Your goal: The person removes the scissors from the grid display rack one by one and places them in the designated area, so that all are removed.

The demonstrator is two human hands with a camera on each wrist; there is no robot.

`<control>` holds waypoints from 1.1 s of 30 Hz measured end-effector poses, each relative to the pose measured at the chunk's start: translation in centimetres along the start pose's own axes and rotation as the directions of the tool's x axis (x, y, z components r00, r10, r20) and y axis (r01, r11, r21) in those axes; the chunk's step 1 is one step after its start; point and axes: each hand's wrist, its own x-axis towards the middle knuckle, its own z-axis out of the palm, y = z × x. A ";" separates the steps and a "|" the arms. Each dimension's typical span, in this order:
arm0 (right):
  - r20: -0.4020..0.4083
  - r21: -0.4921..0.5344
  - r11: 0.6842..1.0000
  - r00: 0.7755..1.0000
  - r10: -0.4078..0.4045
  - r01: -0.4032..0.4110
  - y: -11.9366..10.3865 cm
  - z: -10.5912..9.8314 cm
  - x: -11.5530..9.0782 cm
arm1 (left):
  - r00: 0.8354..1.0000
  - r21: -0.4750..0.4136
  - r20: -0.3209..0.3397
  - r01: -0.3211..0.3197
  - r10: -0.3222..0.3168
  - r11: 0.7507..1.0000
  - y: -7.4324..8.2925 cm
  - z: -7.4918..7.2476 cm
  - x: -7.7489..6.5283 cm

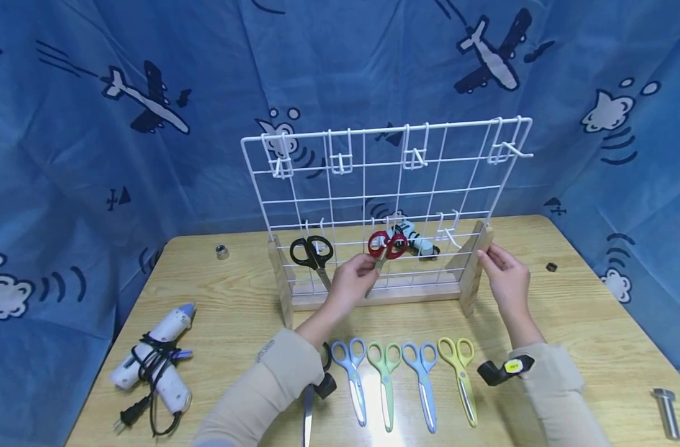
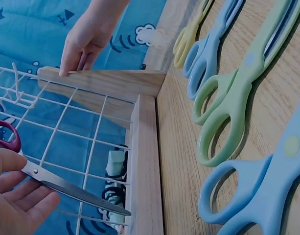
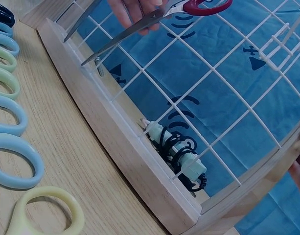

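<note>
My left hand (image 1: 351, 279) holds red-handled scissors (image 2: 66, 190) in front of the white wire rack (image 1: 364, 200), pinching them just below the finger rings. Their blades point down, and the red rings overlap a lower hook in the head view. My right hand (image 1: 507, 282) grips the wooden side post (image 1: 471, 288) at the rack's right end, thumb at its front edge. Left of the red pair, black-handled scissors (image 1: 320, 264) hang at the rack's lower left. Another lower hook (image 1: 447, 234) on the right carries nothing, as do several hooks along the top.
Before the rack lies a row of scissors: blue (image 1: 353, 379), green (image 1: 386, 379), another blue (image 1: 424, 379) and yellow (image 1: 460, 375). Another pair is partly hidden by my left sleeve. A corded white tool (image 1: 161, 354) lies left, a pale-blue one (image 3: 181, 156) behind the rack, a bolt (image 1: 666, 413) right.
</note>
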 end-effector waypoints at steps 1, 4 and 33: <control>0.000 0.007 1.000 1.000 0.004 -0.004 0.0 0.0 0.0 | 1.000 -0.002 -0.006 -0.006 0.006 1.000 0.0 0.0 0.0; 0.002 0.018 1.000 1.000 0.009 -0.009 -0.2 0.0 0.0 | 1.000 -0.013 -0.012 -0.007 0.006 1.000 0.0 0.1 0.1; -0.003 -0.036 0.999 1.000 0.010 -0.010 -0.3 -0.1 0.0 | 1.000 -0.071 0.013 0.001 -0.001 0.997 1.9 -0.7 -1.2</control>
